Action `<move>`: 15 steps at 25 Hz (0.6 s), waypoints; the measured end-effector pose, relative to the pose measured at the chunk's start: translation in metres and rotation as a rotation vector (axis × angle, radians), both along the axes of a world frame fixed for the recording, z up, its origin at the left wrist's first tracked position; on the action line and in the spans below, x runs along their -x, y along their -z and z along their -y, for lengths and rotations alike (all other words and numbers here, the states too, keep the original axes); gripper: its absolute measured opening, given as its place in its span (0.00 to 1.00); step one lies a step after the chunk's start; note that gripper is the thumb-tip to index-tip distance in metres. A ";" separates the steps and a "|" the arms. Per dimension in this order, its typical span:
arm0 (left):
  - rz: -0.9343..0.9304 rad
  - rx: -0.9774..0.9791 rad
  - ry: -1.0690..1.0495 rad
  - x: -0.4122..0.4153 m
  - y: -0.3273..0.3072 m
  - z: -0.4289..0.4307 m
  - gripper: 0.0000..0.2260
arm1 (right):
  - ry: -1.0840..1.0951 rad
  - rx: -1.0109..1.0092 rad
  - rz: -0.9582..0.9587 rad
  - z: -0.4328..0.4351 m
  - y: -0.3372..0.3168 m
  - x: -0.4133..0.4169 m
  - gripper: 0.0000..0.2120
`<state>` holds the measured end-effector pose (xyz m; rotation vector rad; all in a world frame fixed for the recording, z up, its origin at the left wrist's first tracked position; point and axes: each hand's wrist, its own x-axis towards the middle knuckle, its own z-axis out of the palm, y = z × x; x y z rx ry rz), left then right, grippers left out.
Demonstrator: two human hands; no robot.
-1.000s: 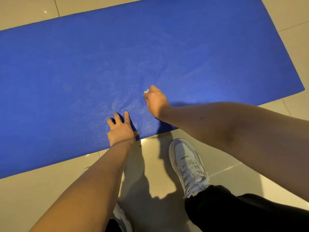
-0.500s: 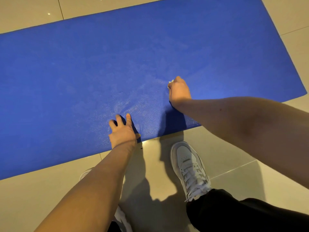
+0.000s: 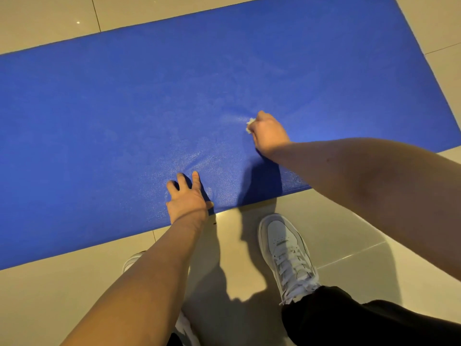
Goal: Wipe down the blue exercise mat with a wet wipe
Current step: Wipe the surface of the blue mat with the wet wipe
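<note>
Under your right hand (image 3: 269,134), curled fingers pinch a wadded wet wipe (image 3: 249,126) against the blue mat (image 3: 112,108); only a white tuft shows. Your left hand (image 3: 187,199) lies near the mat's front edge, fingers (image 3: 196,179) spread, pressing flat. Mat on tiled floor (image 3: 74,290); white shoe (image 3: 287,250) just beside that edge.

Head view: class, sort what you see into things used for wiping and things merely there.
In use: blue mat, wet wipe, right hand gripping it, left hand pressing the mat.
Merely there: white shoe, tiled floor, black trouser leg.
</note>
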<state>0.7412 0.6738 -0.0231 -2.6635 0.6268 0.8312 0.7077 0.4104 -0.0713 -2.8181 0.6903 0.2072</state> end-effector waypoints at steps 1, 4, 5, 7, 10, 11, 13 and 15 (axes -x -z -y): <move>-0.004 -0.002 0.000 0.000 0.000 0.000 0.42 | 0.064 -0.003 -0.012 0.005 0.002 0.002 0.13; -0.032 0.000 -0.003 -0.004 -0.002 0.000 0.42 | 0.174 0.023 -0.010 -0.017 0.000 -0.012 0.11; -0.047 -0.001 0.000 -0.007 -0.005 0.001 0.42 | 0.179 -0.004 0.006 -0.031 -0.002 -0.020 0.11; -0.060 0.011 0.025 -0.014 -0.010 0.003 0.37 | 0.078 -0.090 0.001 -0.061 -0.002 -0.033 0.11; 0.028 0.150 0.048 -0.036 -0.014 0.012 0.23 | -0.095 -0.221 0.062 -0.079 -0.005 -0.032 0.08; 0.052 0.206 0.052 -0.045 -0.013 0.016 0.22 | -0.132 -0.239 0.095 -0.073 -0.002 -0.029 0.08; 0.055 0.300 0.067 -0.062 -0.006 0.027 0.25 | -0.191 -0.215 0.102 -0.059 -0.005 -0.023 0.11; -0.029 0.271 0.077 -0.073 0.000 0.036 0.37 | -0.176 -0.182 0.106 -0.039 -0.004 -0.020 0.14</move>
